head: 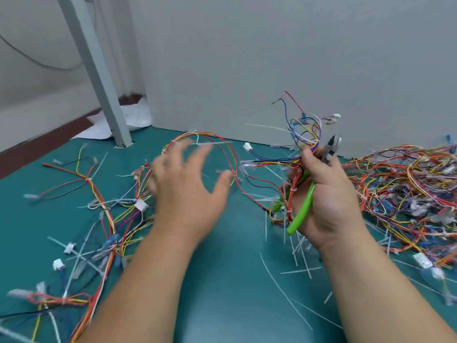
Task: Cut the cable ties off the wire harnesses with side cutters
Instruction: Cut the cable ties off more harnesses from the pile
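Harnesses (408,184) lie heaped at the right of the teal mat (230,280), with looser ones strewn at the left. The left hand (185,189) hovers blurred above the mat, fingers spread, holding nothing. The right hand (324,194) grips a small harness (312,144) together with green-handled cutters (304,206). Cut ties (300,246) litter the mat below.

Surface: teal-green mat (222,288) that ran back to the panel.
Panel: plain pale grey (272,58), upright along the far edge.
Post: grey metal (95,78), slanted in view, foot at the surface's far-left corner.
Left wall: off-white (37,28), crossed by a thin dark cable (27,56).
Strip: dark red-brown (47,142) below that wall.
Light: soft and even.
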`<state>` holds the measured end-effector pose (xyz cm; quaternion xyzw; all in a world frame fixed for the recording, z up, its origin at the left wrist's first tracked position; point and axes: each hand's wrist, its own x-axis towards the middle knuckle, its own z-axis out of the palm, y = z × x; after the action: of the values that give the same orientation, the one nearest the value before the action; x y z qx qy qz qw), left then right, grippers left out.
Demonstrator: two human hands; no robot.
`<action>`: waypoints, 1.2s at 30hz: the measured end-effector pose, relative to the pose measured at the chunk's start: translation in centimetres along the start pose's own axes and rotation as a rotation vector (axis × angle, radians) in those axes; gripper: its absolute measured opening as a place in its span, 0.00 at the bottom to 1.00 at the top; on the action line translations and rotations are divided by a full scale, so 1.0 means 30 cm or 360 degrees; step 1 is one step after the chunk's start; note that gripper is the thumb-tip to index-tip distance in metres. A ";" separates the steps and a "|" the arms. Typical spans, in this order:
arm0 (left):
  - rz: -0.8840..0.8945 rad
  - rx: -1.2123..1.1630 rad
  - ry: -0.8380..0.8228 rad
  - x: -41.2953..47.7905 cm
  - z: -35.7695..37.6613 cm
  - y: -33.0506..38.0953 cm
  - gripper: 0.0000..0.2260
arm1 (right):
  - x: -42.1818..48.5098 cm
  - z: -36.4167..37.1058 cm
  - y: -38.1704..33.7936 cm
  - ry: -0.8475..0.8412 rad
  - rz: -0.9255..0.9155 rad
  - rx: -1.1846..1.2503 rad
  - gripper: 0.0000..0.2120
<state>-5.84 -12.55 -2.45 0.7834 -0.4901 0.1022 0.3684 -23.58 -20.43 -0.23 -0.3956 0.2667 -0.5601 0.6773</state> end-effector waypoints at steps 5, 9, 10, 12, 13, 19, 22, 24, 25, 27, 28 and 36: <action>0.0121 0.0084 -0.0945 -0.032 0.051 -0.042 0.20 | -0.007 -0.001 0.003 -0.0107 -0.0014 -0.0048 0.08; -0.0411 0.0313 -0.0702 0.006 0.022 -0.087 0.16 | -0.017 -0.007 0.014 -0.0229 -0.0021 -0.0158 0.07; -0.0506 0.0351 -0.0571 0.016 0.011 -0.091 0.16 | -0.021 -0.008 0.018 -0.0245 -0.0039 -0.0180 0.07; -0.0498 0.0258 -0.0239 0.021 -0.010 -0.081 0.14 | -0.028 -0.009 0.031 -0.0235 -0.0092 -0.0224 0.07; -0.0410 0.0102 -0.0049 0.018 -0.018 -0.065 0.12 | -0.029 -0.011 0.038 -0.0213 -0.0119 -0.0247 0.07; -0.0053 -0.1256 0.0327 -0.013 -0.036 0.069 0.10 | -0.057 -0.014 0.058 -0.0408 -0.0461 -0.0735 0.04; -0.0198 -0.1642 -0.0208 -0.035 -0.018 0.117 0.20 | -0.092 -0.004 0.094 -0.0613 -0.0544 -0.1048 0.03; -0.0326 -0.1825 -0.0353 -0.038 -0.004 0.132 0.20 | -0.106 0.002 0.110 -0.0669 -0.0530 -0.1225 0.03; -0.0413 -0.1930 -0.0385 -0.035 -0.001 0.132 0.19 | -0.111 0.005 0.112 -0.0691 -0.0520 -0.1301 0.05; -0.0531 -0.2093 -0.0484 -0.028 0.000 0.125 0.16 | -0.117 0.008 0.108 -0.0724 -0.0499 -0.1390 0.10; -0.0561 -0.2151 -0.0550 -0.027 0.003 0.120 0.14 | -0.118 0.010 0.105 -0.0724 -0.0497 -0.1433 0.11; -0.0911 -0.2260 -0.0557 -0.014 0.028 0.106 0.05 | -0.145 -0.030 0.043 -0.0354 -0.0528 -0.1550 0.05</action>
<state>-8.92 -13.62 -1.75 0.4610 -0.2681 -0.4594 0.7103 -24.61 -16.34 -2.14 -0.7585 0.3563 -0.4256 0.3414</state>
